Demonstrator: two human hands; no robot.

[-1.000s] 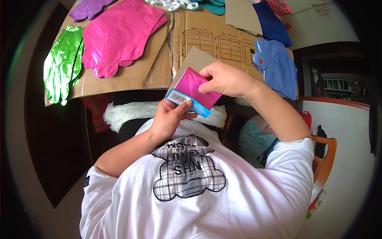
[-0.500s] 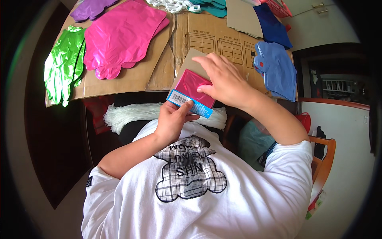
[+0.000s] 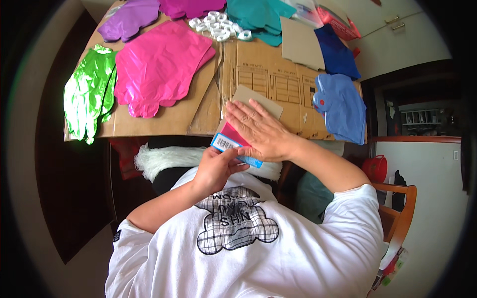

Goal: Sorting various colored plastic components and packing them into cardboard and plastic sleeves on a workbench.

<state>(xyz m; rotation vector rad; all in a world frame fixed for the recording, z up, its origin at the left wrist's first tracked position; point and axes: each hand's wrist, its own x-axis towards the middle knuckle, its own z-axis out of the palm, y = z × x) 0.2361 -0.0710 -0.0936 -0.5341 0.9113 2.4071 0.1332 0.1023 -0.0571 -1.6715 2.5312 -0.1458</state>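
Observation:
My left hand [image 3: 214, 168] pinches the lower end of a small stack between thumb and fingers. That stack is a stiff grey-beige card [image 3: 267, 102], a folded pink foil piece [image 3: 232, 133] on it, and a blue label [image 3: 221, 140] with a barcode across the near end. Lying flat over the pink foil is my right hand [image 3: 258, 130], fingers stretched out and thumb reaching to the label. It hides most of the foil and part of the label. The stack is held tilted in front of the table's near edge.
The cardboard-covered table [image 3: 194, 116] bears flat foil balloons: green [image 3: 89, 94], pink [image 3: 164, 64], purple [image 3: 129, 20], teal [image 3: 261, 20] and blue [image 3: 343, 107]. White ribbon coils [image 3: 218, 27] and beige cards [image 3: 303, 42] lie farther back. White strands [image 3: 169, 161] hang below the edge.
My right hand has come down from above the stack and now lies flat on the pink foil. My left hand keeps its pinch. The view has tilted, showing more of the table's far side.

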